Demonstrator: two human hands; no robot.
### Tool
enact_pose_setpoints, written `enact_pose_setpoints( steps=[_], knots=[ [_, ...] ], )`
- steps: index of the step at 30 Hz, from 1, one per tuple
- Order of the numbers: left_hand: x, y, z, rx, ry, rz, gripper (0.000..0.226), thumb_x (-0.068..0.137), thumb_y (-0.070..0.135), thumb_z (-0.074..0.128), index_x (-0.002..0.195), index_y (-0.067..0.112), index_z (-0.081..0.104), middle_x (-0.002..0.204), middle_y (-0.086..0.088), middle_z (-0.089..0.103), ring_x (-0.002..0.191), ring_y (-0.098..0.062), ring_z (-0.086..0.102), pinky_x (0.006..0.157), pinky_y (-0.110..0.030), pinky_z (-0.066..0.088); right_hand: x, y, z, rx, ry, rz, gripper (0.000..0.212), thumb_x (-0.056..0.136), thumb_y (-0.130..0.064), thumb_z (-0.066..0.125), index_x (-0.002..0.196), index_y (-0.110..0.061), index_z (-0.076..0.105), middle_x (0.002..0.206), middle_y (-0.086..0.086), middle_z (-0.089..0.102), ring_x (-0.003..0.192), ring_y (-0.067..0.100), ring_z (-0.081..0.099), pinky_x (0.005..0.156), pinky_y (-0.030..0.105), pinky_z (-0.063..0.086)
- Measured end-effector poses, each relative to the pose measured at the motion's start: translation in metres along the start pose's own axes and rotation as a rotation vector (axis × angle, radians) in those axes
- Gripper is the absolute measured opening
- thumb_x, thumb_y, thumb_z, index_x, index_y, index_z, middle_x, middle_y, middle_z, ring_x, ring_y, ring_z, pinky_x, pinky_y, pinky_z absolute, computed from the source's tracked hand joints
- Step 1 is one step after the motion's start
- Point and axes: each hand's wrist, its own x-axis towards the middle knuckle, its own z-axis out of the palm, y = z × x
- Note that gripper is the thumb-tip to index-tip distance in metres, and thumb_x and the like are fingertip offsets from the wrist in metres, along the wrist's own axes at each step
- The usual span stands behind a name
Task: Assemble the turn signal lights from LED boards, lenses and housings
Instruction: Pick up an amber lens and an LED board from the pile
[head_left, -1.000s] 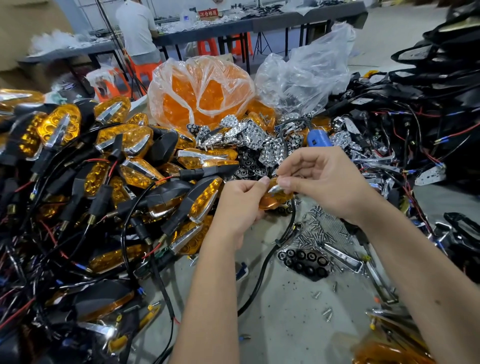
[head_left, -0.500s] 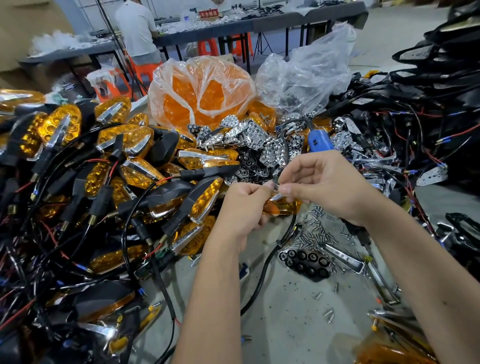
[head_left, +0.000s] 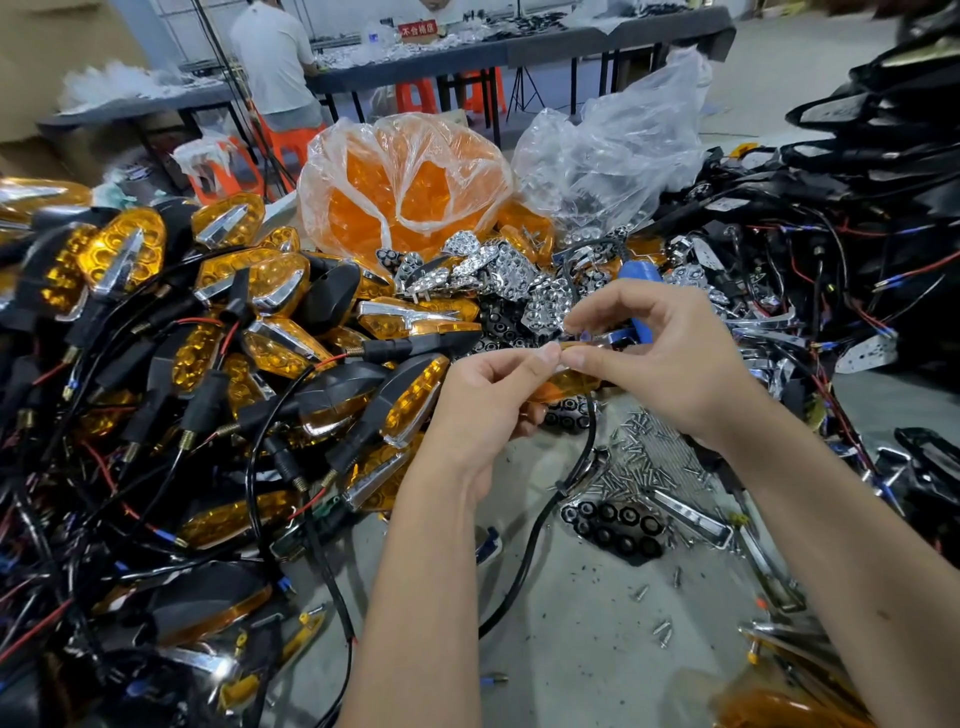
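Observation:
My left hand (head_left: 485, 400) and my right hand (head_left: 665, 358) meet at mid-frame, fingertips together, both pinching a small amber lens (head_left: 571, 382) that is mostly hidden behind them. A black cable (head_left: 582, 457) hangs down from under my hands to the table. Chrome reflectors (head_left: 498, 270) lie heaped just beyond my hands. A pile of assembled turn signals (head_left: 280, 332) with black housings and amber lenses fills the left side. Small screws (head_left: 649, 457) are scattered below my right hand.
A clear bag of amber lenses (head_left: 405, 182) and a clear bag of parts (head_left: 613, 156) stand behind. Black housings with wires (head_left: 857, 234) pile up at right. A black honeycomb insert (head_left: 613, 525) lies on the grey table (head_left: 571, 623). A blue tool (head_left: 639, 275) lies behind my right hand. A person (head_left: 275, 62) sits at a far table.
Both hands have lifted slightly and drawn closer together over the lens; more of the lens is now covered by my fingers.

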Motion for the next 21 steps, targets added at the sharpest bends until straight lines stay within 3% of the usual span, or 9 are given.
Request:
enact_pose_setpoints(
  steps=[7, 12, 14, 16, 17, 21],
  knots=[
    [-0.0012, 0.0016, 0.001, 0.041, 0.045, 0.168, 0.013, 0.099, 0.026, 0.071, 0.106, 0.026, 0.082, 0.079, -0.001, 0.073, 0.064, -0.011, 0.062, 0.055, -0.021, 0.048, 0.0021, 0.0042, 0.0005, 0.163, -0.023, 0.197, 0.016, 0.089, -0.033, 0.082, 0.103, -0.026, 0.078, 0.09, -0.002, 0.078, 0.07, 0.002, 0.069, 0.054, 0.01, 0.048],
    [-0.0009, 0.0004, 0.0023, 0.093, 0.059, 0.284, 0.017, 0.097, 0.02, 0.074, 0.11, 0.027, 0.081, 0.086, -0.009, 0.075, 0.076, -0.011, 0.063, 0.064, -0.016, 0.051, 0.0009, 0.005, -0.0014, 0.229, -0.057, 0.227, 0.02, 0.088, -0.03, 0.084, 0.106, -0.023, 0.079, 0.083, 0.004, 0.077, 0.065, 0.009, 0.064, 0.052, 0.019, 0.046],
    [-0.0002, -0.001, 0.0011, 0.078, 0.035, 0.304, 0.021, 0.091, 0.019, 0.081, 0.113, 0.022, 0.081, 0.091, -0.008, 0.077, 0.081, -0.016, 0.066, 0.069, -0.027, 0.058, 0.0007, 0.0045, -0.0023, 0.265, -0.059, 0.215, 0.032, 0.08, -0.033, 0.085, 0.108, -0.018, 0.078, 0.085, 0.012, 0.077, 0.063, 0.015, 0.062, 0.051, 0.021, 0.047],
    [0.0002, -0.0013, 0.0004, 0.077, 0.017, 0.306, 0.028, 0.086, 0.02, 0.086, 0.113, 0.021, 0.081, 0.097, -0.017, 0.077, 0.086, -0.025, 0.066, 0.079, -0.05, 0.062, 0.0007, 0.0047, -0.0037, 0.291, -0.071, 0.207, 0.038, 0.074, -0.034, 0.086, 0.107, -0.016, 0.077, 0.09, 0.021, 0.074, 0.062, 0.021, 0.059, 0.052, 0.023, 0.048],
    [0.0005, -0.0018, 0.0001, 0.084, 0.019, 0.305, 0.029, 0.084, 0.02, 0.087, 0.113, 0.022, 0.081, 0.097, -0.019, 0.076, 0.086, -0.027, 0.065, 0.084, -0.055, 0.06, 0.0005, 0.0049, -0.0041, 0.295, -0.08, 0.202, 0.038, 0.074, -0.033, 0.086, 0.106, -0.015, 0.077, 0.089, 0.022, 0.074, 0.061, 0.021, 0.058, 0.053, 0.023, 0.049],
    [0.0015, -0.003, 0.0009, 0.054, 0.017, 0.295, 0.025, 0.084, 0.016, 0.087, 0.109, 0.021, 0.081, 0.091, -0.009, 0.078, 0.081, -0.021, 0.067, 0.081, -0.04, 0.063, 0.0011, 0.0059, -0.0041, 0.294, -0.108, 0.196, 0.038, 0.074, -0.031, 0.085, 0.106, -0.012, 0.075, 0.08, 0.011, 0.071, 0.058, 0.019, 0.059, 0.053, 0.024, 0.051]
  ],
)
